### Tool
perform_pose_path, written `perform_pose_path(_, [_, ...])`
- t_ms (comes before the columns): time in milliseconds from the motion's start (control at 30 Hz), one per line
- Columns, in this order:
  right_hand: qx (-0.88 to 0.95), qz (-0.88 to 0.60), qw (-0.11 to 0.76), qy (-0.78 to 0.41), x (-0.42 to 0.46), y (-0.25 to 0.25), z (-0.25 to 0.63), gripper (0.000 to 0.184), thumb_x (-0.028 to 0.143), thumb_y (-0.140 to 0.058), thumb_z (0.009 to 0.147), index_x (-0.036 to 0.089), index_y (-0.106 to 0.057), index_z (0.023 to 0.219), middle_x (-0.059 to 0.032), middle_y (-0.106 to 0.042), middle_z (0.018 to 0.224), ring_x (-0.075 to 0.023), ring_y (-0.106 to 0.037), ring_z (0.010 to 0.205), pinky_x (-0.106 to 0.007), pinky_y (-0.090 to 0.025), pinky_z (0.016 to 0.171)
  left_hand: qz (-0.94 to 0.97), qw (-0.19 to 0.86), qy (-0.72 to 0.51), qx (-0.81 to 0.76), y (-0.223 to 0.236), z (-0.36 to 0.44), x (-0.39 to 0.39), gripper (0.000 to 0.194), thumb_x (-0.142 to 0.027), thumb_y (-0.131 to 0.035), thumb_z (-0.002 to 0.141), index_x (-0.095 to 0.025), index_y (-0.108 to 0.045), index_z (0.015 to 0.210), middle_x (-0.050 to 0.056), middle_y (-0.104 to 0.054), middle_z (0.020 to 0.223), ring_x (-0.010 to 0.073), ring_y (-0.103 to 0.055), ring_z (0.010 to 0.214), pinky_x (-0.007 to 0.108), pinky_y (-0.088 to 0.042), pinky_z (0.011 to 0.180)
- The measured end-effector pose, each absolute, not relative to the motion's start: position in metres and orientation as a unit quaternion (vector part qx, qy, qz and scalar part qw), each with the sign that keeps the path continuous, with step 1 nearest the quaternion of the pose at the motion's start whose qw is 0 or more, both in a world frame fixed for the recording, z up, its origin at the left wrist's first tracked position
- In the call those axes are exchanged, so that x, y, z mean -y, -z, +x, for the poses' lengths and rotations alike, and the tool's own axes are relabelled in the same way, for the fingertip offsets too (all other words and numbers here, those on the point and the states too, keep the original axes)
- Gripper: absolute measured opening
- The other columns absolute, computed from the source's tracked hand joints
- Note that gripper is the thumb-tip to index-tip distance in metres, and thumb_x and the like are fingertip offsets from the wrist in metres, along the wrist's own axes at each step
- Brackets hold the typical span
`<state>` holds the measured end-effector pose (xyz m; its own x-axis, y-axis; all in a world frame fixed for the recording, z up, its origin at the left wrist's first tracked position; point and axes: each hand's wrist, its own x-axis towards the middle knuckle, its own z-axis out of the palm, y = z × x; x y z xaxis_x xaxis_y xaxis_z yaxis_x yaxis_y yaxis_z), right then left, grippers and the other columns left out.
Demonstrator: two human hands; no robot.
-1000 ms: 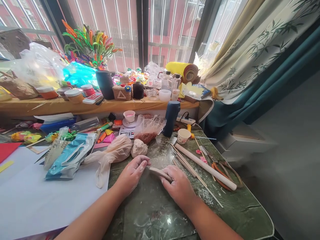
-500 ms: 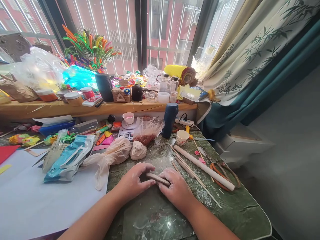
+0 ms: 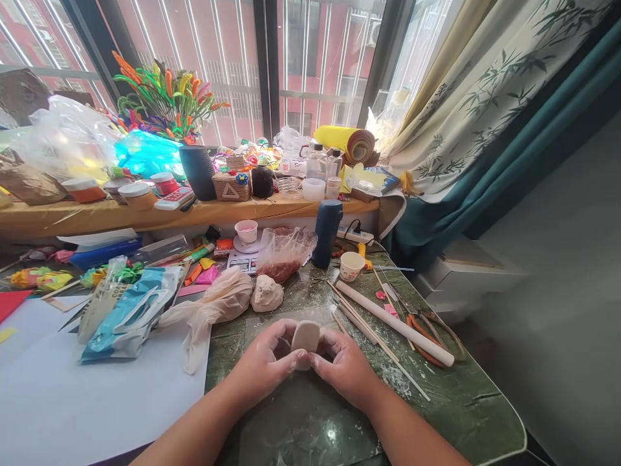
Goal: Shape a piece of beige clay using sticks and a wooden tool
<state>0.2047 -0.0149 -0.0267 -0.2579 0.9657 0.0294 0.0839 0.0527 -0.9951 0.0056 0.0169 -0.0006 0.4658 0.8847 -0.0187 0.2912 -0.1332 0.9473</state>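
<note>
A flat, rounded slab of pale grey clay (image 3: 306,338) stands upright between my two hands, its broad face toward me. My left hand (image 3: 272,355) grips its left edge, thumb at the bottom. From the right, my right hand (image 3: 343,364) pinches the other edge, the two thumbs nearly meeting under it. White residue coats the fingers. Beyond the hands sits a lump of off-white clay (image 3: 266,294) beside a crumpled thin plastic bag (image 3: 220,298). Below the hands a clear sheet (image 3: 291,421) covers part of the dark green tabletop.
At right lie a white rolling pin (image 3: 395,323), thin wooden sticks (image 3: 388,353) and orange-handled scissors (image 3: 422,336). A paper cup (image 3: 352,265) and dark blue bottle (image 3: 327,233) stand behind. White paper (image 3: 145,401) and a blue packet (image 3: 133,314) lie left. The windowsill (image 3: 286,208) holds jars and craft supplies.
The clay piece, seen edge-on before, is now turned up with its broad face showing. Both hands have closed in around it, and the view has shifted slightly.
</note>
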Motion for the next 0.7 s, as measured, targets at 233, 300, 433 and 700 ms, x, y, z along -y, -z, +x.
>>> perform_pose_path(233, [0.508,-0.464,0.498,-0.528,0.015,0.037,0.206,0.03,0.046,-0.072,0.085,0.022,-0.068,0.101,-0.0044,-0.07,0.091,-0.0205,-0.065,0.081,-0.03,-0.054,0.072,0.683,0.477,-0.289,-0.472,0.001,0.003,-0.018,0.014,-0.031,-0.069,0.077,-0.021,-0.065,0.086,-0.001,-0.066,0.078,0.0196,-0.059,0.073,0.027,-0.045,0.065])
perform_pose_path(300, [0.46,-0.45,0.535,-0.547,0.013,0.036,0.205,0.043,0.052,-0.078,0.079,0.022,-0.066,0.108,-0.005,-0.069,0.091,-0.0218,-0.066,0.081,-0.032,-0.055,0.072,0.687,0.478,-0.292,-0.463,0.001,0.004,-0.018,0.017,-0.029,-0.069,0.077,-0.021,-0.069,0.092,0.001,-0.07,0.084,0.021,-0.062,0.078,0.028,-0.047,0.07])
perform_pose_path(433, [0.429,-0.381,0.55,-0.607,0.009,0.031,0.199,0.066,0.058,-0.086,0.068,0.026,-0.063,0.12,-0.0052,-0.071,0.098,-0.0246,-0.069,0.091,-0.039,-0.055,0.085,0.654,0.487,-0.341,-0.468,0.005,0.007,-0.017,0.016,-0.033,-0.069,0.082,-0.021,-0.069,0.092,0.002,-0.07,0.087,0.0209,-0.063,0.081,0.028,-0.049,0.073])
perform_pose_path(700, [0.527,-0.451,0.512,-0.507,0.013,0.038,0.201,0.031,0.049,-0.07,0.09,0.021,-0.074,0.102,-0.007,-0.073,0.097,-0.0257,-0.067,0.095,-0.039,-0.054,0.088,0.693,0.474,-0.315,-0.444,0.007,0.004,-0.022,0.015,-0.031,-0.07,0.084,-0.021,-0.074,0.095,0.003,-0.076,0.092,0.0223,-0.068,0.086,0.03,-0.052,0.081])
